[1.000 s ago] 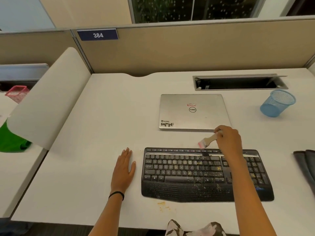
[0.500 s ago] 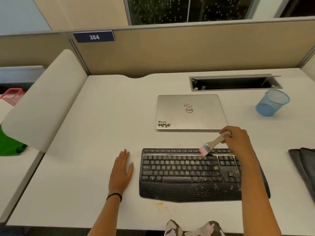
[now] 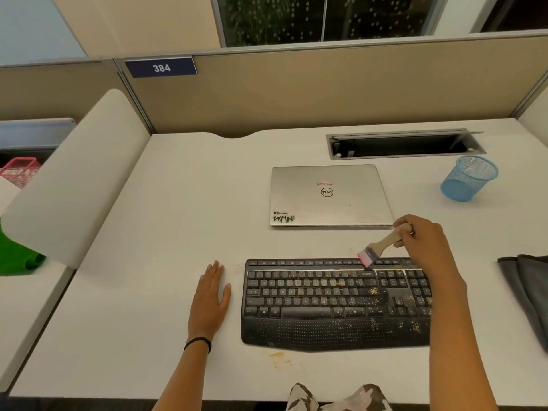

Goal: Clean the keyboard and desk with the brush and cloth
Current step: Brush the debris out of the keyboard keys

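Observation:
A black keyboard (image 3: pixel 320 304) speckled with yellow crumbs lies on the white desk (image 3: pixel 178 232), near its front edge. My right hand (image 3: pixel 427 241) grips the wooden handle of a small brush (image 3: pixel 374 250); its pink bristles touch the keyboard's top row, right of the middle. My right forearm hides the keyboard's right end. My left hand (image 3: pixel 210 298) rests flat on the desk just left of the keyboard, fingers straight. A dark grey cloth (image 3: pixel 527 286) lies folded at the desk's right edge. A yellowish stain (image 3: pixel 277 357) marks the desk in front of the keyboard.
A closed silver laptop (image 3: pixel 329 197) sits just behind the keyboard. A blue mesh cup (image 3: pixel 468 179) stands at the back right, beside an open cable slot (image 3: pixel 403 143). A white curved divider (image 3: pixel 68 179) borders the desk's left side.
My right hand has moved the brush a little right and down, and the bristles now touch the keyboard's top row. My left hand has stayed put.

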`<action>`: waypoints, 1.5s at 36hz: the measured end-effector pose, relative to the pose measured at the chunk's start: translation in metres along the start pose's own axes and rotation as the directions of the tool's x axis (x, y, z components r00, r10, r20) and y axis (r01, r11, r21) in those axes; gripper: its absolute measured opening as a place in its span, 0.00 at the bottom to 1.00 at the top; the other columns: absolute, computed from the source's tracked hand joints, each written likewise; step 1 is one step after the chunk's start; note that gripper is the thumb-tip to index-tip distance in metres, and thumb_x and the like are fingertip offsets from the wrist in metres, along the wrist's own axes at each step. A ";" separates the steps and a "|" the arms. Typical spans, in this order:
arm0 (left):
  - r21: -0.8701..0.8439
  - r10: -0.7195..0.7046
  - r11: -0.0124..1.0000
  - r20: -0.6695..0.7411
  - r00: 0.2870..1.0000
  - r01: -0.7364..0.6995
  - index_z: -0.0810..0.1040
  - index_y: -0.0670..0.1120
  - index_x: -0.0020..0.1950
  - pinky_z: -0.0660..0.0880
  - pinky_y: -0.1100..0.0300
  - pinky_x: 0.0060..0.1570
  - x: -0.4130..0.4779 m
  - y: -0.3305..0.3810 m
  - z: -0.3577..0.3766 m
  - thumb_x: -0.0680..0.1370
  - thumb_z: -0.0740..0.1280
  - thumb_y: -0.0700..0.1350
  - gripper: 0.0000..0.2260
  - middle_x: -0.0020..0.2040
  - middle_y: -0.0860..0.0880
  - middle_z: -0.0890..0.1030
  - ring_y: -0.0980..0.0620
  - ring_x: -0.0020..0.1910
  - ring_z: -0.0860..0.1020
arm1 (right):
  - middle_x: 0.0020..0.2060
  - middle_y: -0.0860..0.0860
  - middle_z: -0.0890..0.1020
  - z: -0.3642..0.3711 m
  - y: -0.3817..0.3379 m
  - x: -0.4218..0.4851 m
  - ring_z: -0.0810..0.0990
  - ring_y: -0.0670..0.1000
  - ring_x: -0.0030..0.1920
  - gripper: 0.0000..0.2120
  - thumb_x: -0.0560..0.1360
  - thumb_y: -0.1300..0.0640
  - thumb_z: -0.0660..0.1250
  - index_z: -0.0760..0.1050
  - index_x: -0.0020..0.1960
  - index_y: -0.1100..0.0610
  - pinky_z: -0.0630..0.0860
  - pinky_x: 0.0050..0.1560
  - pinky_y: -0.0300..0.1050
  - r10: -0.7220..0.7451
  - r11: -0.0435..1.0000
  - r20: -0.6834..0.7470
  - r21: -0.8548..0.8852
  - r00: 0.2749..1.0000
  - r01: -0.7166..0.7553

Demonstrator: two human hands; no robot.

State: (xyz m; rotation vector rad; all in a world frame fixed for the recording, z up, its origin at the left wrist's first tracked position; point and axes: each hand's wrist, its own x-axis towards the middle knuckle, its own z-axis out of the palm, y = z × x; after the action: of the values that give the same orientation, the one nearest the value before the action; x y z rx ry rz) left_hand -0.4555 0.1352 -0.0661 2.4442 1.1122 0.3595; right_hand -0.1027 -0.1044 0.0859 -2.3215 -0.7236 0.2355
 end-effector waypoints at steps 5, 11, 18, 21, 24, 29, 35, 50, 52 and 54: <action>-0.002 -0.005 1.000 -0.004 1.000 0.005 0.59 0.46 0.76 0.47 0.61 0.73 0.000 0.000 0.001 0.79 0.50 0.56 0.28 0.76 0.52 0.57 0.60 0.74 0.51 | 0.38 0.53 0.82 -0.002 -0.001 -0.001 0.82 0.48 0.37 0.05 0.78 0.61 0.61 0.75 0.50 0.56 0.80 0.43 0.49 -0.012 0.992 -0.054 0.126 0.998 0.019; 0.000 -0.003 1.000 -0.006 1.000 0.003 0.59 0.46 0.76 0.46 0.62 0.73 0.000 0.001 0.000 0.78 0.50 0.56 0.28 0.76 0.53 0.57 0.60 0.74 0.50 | 0.35 0.53 0.81 0.000 -0.003 -0.006 0.79 0.53 0.38 0.05 0.77 0.60 0.64 0.78 0.44 0.55 0.75 0.40 0.47 -0.078 0.995 0.017 0.068 0.997 0.076; 0.005 -0.008 1.000 -0.001 1.000 0.008 0.59 0.46 0.76 0.47 0.61 0.73 0.000 0.001 0.000 0.79 0.52 0.54 0.27 0.76 0.53 0.57 0.59 0.75 0.50 | 0.36 0.52 0.82 -0.007 -0.004 -0.011 0.79 0.48 0.38 0.07 0.77 0.59 0.63 0.79 0.47 0.58 0.74 0.41 0.40 -0.062 0.991 -0.052 0.114 0.997 0.068; 0.006 -0.007 1.000 0.001 1.000 0.007 0.59 0.46 0.76 0.47 0.60 0.73 0.000 0.001 0.000 0.79 0.52 0.54 0.27 0.76 0.52 0.57 0.59 0.75 0.51 | 0.36 0.54 0.82 -0.009 -0.002 -0.014 0.81 0.46 0.37 0.06 0.77 0.60 0.63 0.79 0.46 0.59 0.74 0.33 0.36 0.011 0.990 0.075 0.139 0.997 -0.022; 0.001 -0.008 1.000 0.002 1.000 0.008 0.59 0.46 0.76 0.48 0.60 0.73 0.000 0.002 -0.001 0.79 0.52 0.54 0.27 0.76 0.52 0.57 0.59 0.75 0.51 | 0.34 0.55 0.82 -0.008 0.004 -0.014 0.82 0.50 0.36 0.07 0.77 0.60 0.62 0.78 0.45 0.59 0.71 0.32 0.37 0.053 0.996 0.005 0.074 0.999 -0.054; 0.014 -0.007 1.000 0.007 1.000 0.007 0.58 0.46 0.76 0.46 0.61 0.73 -0.001 0.004 -0.002 0.79 0.49 0.57 0.28 0.76 0.53 0.55 0.59 0.74 0.50 | 0.35 0.54 0.82 -0.008 -0.002 -0.014 0.80 0.49 0.37 0.08 0.78 0.59 0.61 0.79 0.47 0.58 0.74 0.39 0.43 0.036 0.996 -0.103 0.087 0.994 -0.027; 0.028 0.003 1.000 0.022 1.000 -0.004 0.56 0.45 0.76 0.41 0.67 0.72 -0.001 0.004 -0.001 0.77 0.45 0.60 0.31 0.76 0.53 0.54 0.60 0.75 0.48 | 0.38 0.53 0.82 0.011 -0.030 -0.015 0.83 0.45 0.34 0.05 0.76 0.62 0.64 0.78 0.46 0.57 0.81 0.36 0.38 -0.003 0.958 0.170 0.282 0.986 -0.046; -0.028 0.008 1.000 0.061 0.998 -0.006 0.54 0.49 0.77 0.40 0.71 0.71 -0.001 0.006 -0.003 0.80 0.46 0.53 0.25 0.76 0.57 0.52 0.61 0.75 0.50 | 0.34 0.52 0.80 0.082 -0.098 -0.029 0.82 0.50 0.31 0.05 0.75 0.62 0.62 0.76 0.44 0.56 0.81 0.37 0.48 -0.132 0.986 0.283 0.134 0.950 0.097; -0.021 0.012 1.000 0.060 0.998 -0.011 0.53 0.49 0.77 0.41 0.70 0.71 0.000 0.004 -0.002 0.79 0.43 0.56 0.27 0.76 0.57 0.52 0.61 0.75 0.49 | 0.35 0.53 0.80 0.085 -0.101 -0.028 0.81 0.52 0.31 0.06 0.76 0.63 0.61 0.76 0.45 0.56 0.80 0.35 0.47 -0.121 0.987 0.280 0.140 0.952 0.084; -0.025 0.018 1.000 0.057 0.998 -0.016 0.53 0.48 0.77 0.41 0.70 0.71 0.000 0.003 -0.001 0.79 0.43 0.57 0.28 0.76 0.57 0.52 0.61 0.75 0.49 | 0.36 0.54 0.80 0.088 -0.103 -0.028 0.82 0.54 0.33 0.06 0.76 0.63 0.61 0.75 0.45 0.57 0.80 0.35 0.48 -0.117 0.985 0.271 0.153 0.955 0.077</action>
State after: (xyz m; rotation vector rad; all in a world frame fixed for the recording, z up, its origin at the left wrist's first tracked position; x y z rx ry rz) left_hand -0.4538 0.1336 -0.0633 2.4277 1.0575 0.3046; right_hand -0.2022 -0.0076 0.0871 -2.1338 -0.9264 0.5601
